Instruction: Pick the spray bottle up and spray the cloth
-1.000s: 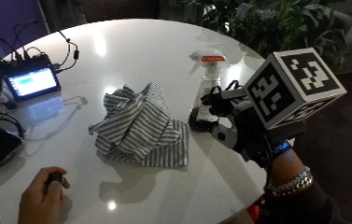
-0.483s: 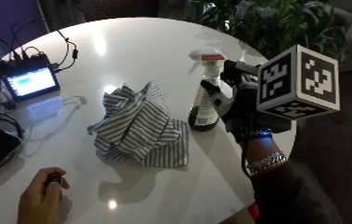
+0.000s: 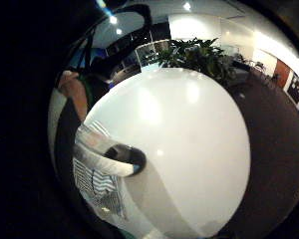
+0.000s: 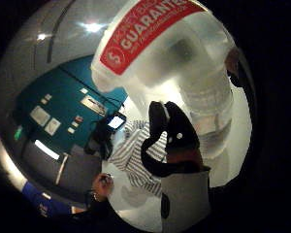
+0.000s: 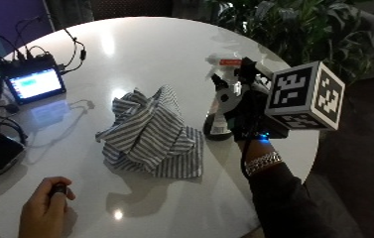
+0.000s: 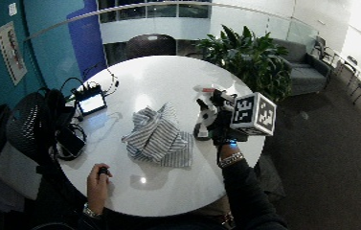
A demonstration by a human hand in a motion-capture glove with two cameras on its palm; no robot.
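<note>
Spray bottle [image 5: 220,106] upright on the white counter [image 5: 140,49], just beside the right edge of the striped cloth [image 5: 148,133] — base apparently still down on the surface, not yet lifted. Red-labelled body filling the thumb-side palm view, so pressed right up against the palm. Gloved right hand [image 5: 247,116] now closed in on the bottle from the person's side, fingers [image 4: 170,138] curled round the body below the red-and-white trigger head. A second ago hanging back near the counter's edge, clear of the bottle; half a second ago drawn up alongside; now wrapped on. Approach over, then — grasp made, lift next by the look of it.

Cloth bunched in a loose peak near mid-counter, untouched, same heap as before. Nozzle pointing roughly toward it, though exact aim hard to judge from here. Probably needs a lift and a slight turn before any squeeze of the trigger, plus a finger shifted up onto that trigger — none visibly there yet.

Further out: bare left hand [image 5: 44,208] resting at the near edge, holding a small dark object, well apart from cloth. Small lit screen [image 5: 36,83] with cables at the far left, unchanged. Leafy plant [image 5: 292,25] behind the counter.
</note>
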